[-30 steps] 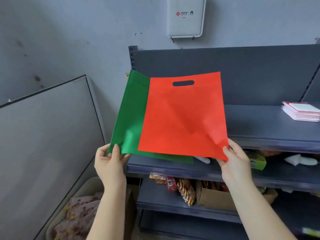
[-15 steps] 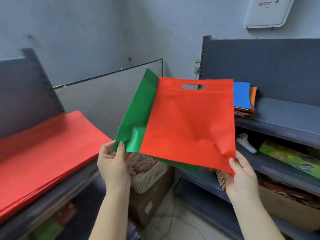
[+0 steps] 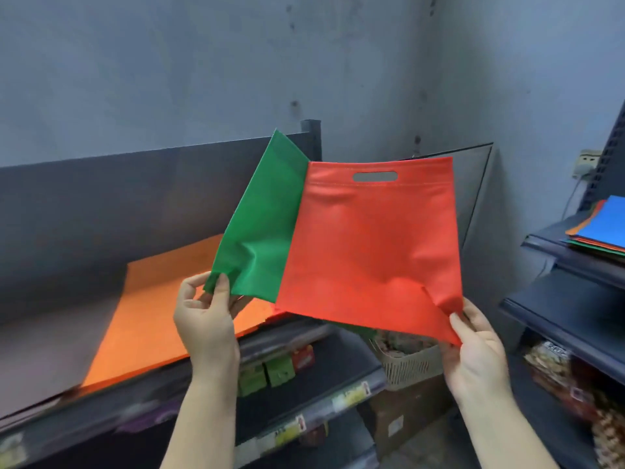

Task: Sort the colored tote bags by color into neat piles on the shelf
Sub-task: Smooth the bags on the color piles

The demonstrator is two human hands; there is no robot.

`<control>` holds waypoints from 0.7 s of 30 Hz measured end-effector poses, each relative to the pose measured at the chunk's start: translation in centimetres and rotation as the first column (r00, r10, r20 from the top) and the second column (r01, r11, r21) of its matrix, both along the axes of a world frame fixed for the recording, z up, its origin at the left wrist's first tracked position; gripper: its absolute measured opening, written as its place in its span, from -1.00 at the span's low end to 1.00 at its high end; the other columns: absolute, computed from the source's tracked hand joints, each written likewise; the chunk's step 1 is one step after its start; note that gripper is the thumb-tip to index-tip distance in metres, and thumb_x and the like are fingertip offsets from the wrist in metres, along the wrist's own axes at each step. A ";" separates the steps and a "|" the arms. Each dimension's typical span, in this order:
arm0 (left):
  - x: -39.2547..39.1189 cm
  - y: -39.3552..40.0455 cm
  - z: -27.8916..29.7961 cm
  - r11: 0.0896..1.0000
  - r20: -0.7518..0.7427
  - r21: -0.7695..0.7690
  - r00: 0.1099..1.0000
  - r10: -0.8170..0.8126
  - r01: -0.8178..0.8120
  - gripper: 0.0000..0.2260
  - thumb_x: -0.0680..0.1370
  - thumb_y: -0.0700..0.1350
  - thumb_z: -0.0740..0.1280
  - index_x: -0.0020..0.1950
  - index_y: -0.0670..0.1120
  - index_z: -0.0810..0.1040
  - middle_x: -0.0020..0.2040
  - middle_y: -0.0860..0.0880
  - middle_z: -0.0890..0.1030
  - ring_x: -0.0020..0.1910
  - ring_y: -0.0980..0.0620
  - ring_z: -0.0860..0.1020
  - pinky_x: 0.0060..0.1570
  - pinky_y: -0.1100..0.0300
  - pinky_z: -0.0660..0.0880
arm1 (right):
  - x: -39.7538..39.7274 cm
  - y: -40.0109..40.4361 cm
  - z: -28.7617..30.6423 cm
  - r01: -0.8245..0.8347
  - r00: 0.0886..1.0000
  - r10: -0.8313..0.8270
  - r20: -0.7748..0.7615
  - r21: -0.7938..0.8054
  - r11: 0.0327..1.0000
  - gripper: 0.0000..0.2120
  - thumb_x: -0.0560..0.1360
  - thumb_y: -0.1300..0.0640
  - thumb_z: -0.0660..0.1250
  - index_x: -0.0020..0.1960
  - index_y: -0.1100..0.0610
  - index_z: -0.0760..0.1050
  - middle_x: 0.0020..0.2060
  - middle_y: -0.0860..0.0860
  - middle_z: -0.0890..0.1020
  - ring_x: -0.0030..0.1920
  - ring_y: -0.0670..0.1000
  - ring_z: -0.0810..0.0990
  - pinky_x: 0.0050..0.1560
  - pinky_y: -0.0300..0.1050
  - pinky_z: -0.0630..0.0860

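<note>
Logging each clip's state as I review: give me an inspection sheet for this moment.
Surface: dark shelf, left.
Job's things: red tote bag overlapping green tote bag, both held up; orange pile on the shelf; mixed stack on the right shelf.
Clutter: basket, green boxes.
Grippers: left hand pinches green; right hand pinches red.
Cables: grey cable below the wall socket.
Surroundings: grey wall.

Both hands raised, left point(image 3: 206, 319) and right point(image 3: 473, 346), each pinching fabric between thumb and fingers.
</note>
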State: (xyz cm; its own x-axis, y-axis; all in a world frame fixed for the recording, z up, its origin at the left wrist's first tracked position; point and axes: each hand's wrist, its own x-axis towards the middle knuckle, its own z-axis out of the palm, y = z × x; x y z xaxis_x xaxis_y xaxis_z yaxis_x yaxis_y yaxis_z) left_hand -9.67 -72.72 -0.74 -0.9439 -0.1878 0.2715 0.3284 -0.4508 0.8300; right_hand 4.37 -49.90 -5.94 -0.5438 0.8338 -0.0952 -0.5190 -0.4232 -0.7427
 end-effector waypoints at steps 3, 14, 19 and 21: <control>-1.9 -3.6 0.7 0.995 -0.094 -0.065 0.993 0.075 -0.081 -0.83 0.58 -0.30 0.26 -0.14 -0.07 0.44 -0.31 0.04 0.66 -0.27 0.08 0.65 -0.26 0.21 0.61 | -3.1 -2.2 1.2 -0.045 0.999 0.044 0.013 0.044 0.998 -0.72 0.59 0.35 0.13 -0.02 0.04 0.53 -0.32 -0.10 0.70 -0.33 -0.15 0.66 -0.32 -0.26 0.61; -8.3 -9.7 3.0 0.905 -0.268 -0.349 0.951 0.154 -0.245 -0.83 0.55 -0.23 0.33 -0.15 0.04 0.47 -0.25 -0.10 0.58 -0.21 -0.09 0.58 -0.04 -0.14 0.53 | -12.0 -2.5 3.6 -0.014 0.960 -0.124 0.250 0.488 0.873 -0.74 0.54 0.46 0.18 0.16 0.32 0.53 -0.07 0.11 0.61 -0.14 -0.07 0.57 0.16 -0.09 0.48; -8.2 -10.4 2.6 0.877 -0.311 -0.379 0.933 0.179 -0.295 -0.78 0.56 -0.24 0.32 -0.18 0.06 0.45 -0.30 -0.02 0.56 -0.38 0.23 0.51 -0.20 0.10 0.46 | -13.0 0.4 3.5 -0.163 0.821 -0.336 0.462 0.752 0.638 -0.73 0.52 0.37 0.22 0.13 0.23 0.61 0.02 0.12 0.68 0.09 0.11 0.61 0.22 -0.01 0.48; -8.1 -10.7 2.2 0.859 -0.311 -0.401 0.929 0.200 -0.319 -0.78 0.56 -0.22 0.33 -0.19 0.08 0.44 -0.38 0.09 0.56 -0.49 0.25 0.43 -0.34 0.21 0.37 | -13.4 1.4 3.3 -0.242 0.774 -0.366 0.516 0.776 0.583 -0.71 0.52 0.36 0.22 0.16 0.22 0.60 0.06 0.14 0.66 0.14 0.14 0.59 0.22 -0.01 0.47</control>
